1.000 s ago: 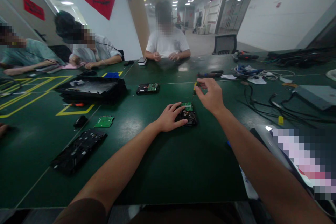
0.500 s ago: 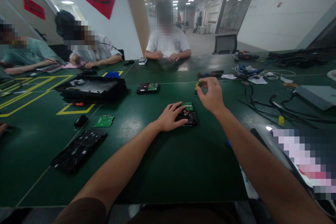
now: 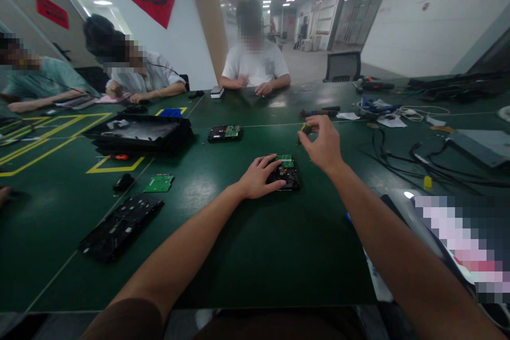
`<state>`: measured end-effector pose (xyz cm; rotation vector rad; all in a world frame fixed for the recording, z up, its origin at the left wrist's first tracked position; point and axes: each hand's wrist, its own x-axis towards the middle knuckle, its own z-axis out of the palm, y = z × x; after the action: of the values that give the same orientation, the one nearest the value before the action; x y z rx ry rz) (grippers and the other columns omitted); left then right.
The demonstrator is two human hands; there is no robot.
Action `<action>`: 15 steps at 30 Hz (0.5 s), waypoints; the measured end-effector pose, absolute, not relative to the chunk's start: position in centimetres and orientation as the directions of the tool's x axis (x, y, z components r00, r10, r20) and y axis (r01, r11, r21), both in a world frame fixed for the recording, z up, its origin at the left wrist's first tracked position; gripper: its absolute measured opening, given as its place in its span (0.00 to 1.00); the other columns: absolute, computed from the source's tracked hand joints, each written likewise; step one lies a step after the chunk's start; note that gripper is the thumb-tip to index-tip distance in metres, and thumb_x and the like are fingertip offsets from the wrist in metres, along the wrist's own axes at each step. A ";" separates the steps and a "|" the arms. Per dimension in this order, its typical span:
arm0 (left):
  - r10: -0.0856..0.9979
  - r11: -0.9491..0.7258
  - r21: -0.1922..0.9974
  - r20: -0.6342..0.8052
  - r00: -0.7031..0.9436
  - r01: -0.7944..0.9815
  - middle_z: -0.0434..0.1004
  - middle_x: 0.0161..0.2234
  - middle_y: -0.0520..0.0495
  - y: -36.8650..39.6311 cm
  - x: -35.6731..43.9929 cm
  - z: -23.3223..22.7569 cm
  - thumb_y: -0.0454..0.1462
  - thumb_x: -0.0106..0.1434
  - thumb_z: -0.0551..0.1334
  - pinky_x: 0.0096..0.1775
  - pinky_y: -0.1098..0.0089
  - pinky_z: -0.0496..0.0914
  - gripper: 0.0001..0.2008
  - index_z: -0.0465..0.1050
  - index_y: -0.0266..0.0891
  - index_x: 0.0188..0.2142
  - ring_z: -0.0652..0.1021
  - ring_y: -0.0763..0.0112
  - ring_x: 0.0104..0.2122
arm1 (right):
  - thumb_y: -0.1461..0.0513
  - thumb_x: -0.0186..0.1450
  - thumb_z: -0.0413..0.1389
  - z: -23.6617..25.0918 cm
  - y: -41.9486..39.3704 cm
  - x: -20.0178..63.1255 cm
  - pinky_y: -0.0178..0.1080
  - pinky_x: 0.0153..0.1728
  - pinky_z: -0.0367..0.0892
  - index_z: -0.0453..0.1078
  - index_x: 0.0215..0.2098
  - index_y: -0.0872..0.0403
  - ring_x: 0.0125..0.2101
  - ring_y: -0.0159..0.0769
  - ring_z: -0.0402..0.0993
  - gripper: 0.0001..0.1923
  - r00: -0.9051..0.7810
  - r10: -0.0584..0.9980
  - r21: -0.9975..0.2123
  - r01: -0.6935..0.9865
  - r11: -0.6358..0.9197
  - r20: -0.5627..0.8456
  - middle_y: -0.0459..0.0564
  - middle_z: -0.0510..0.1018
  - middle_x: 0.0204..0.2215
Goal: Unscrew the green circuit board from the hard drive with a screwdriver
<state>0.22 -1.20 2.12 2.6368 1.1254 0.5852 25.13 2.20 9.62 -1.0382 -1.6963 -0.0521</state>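
My left hand [image 3: 258, 178] lies over a hard drive [image 3: 287, 178], thumb and fingers spread across its left side, holding it against the table. Part of a green circuit board [image 3: 285, 160] shows on the drive's far half, and the near half is black. A small screwdriver [image 3: 305, 129] with a yellow-and-black handle is pinched in my right hand [image 3: 322, 143]. That hand hovers above and to the right of the drive, apart from it. The screwdriver's tip is hard to make out.
Another hard drive [image 3: 224, 133] lies farther back. To the left are a loose green circuit board [image 3: 159, 183], a black plastic frame [image 3: 121, 227] and stacked black trays [image 3: 139, 135]. Black cables [image 3: 398, 164] and a grey metal box [image 3: 480, 144] lie right. Several people sit around the table.
My right hand has tilted the screwdriver and shifted slightly to the right, away from the drive. My left hand stays on the drive. The person opposite has lowered a hand slightly.
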 end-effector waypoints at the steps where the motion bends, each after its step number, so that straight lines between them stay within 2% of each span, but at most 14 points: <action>1: 0.728 -0.685 0.342 0.272 0.630 0.644 0.53 0.73 0.42 -1.2 0.2 2.1 0.62 0.67 0.57 0.67 0.43 0.57 0.41 0.55 0.48 0.73 0.59 0.43 0.68 | 0.61 0.64 0.61 9.6 2.2 25.1 0.51 0.46 0.77 0.66 0.47 0.50 0.45 0.46 0.76 0.14 -0.028 0.614 -0.455 0.646 0.613 0.789 0.55 0.75 0.46; 5: 0.729 -0.684 0.328 0.273 0.628 0.652 0.53 0.73 0.42 -1.2 0.2 2.1 0.62 0.68 0.57 0.67 0.43 0.57 0.41 0.55 0.48 0.73 0.59 0.44 0.68 | 0.61 0.67 0.58 9.8 1.9 25.0 0.51 0.46 0.76 0.69 0.50 0.50 0.40 0.42 0.76 0.13 -0.051 0.620 -0.436 0.665 0.606 0.783 0.54 0.75 0.45; 11: 0.730 -0.682 0.340 0.263 0.631 0.647 0.53 0.73 0.41 -1.2 0.2 2.3 0.63 0.67 0.57 0.67 0.44 0.58 0.41 0.55 0.47 0.73 0.59 0.43 0.68 | 0.61 0.64 0.61 10.0 1.9 25.0 0.50 0.45 0.77 0.68 0.45 0.50 0.47 0.47 0.75 0.12 -0.006 0.588 -0.444 0.648 0.618 0.809 0.56 0.74 0.48; 15: 0.732 -0.679 0.350 0.261 0.629 0.645 0.53 0.73 0.42 -1.3 0.1 2.4 0.62 0.67 0.57 0.67 0.43 0.58 0.41 0.55 0.48 0.73 0.59 0.43 0.68 | 0.59 0.66 0.60 10.0 1.8 25.0 0.51 0.45 0.77 0.68 0.46 0.50 0.40 0.44 0.77 0.10 -0.040 0.634 -0.472 0.632 0.615 0.773 0.53 0.78 0.42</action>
<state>0.15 -1.31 2.39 2.6282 1.1287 0.5692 24.96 1.82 10.01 -1.0443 -1.7173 0.0021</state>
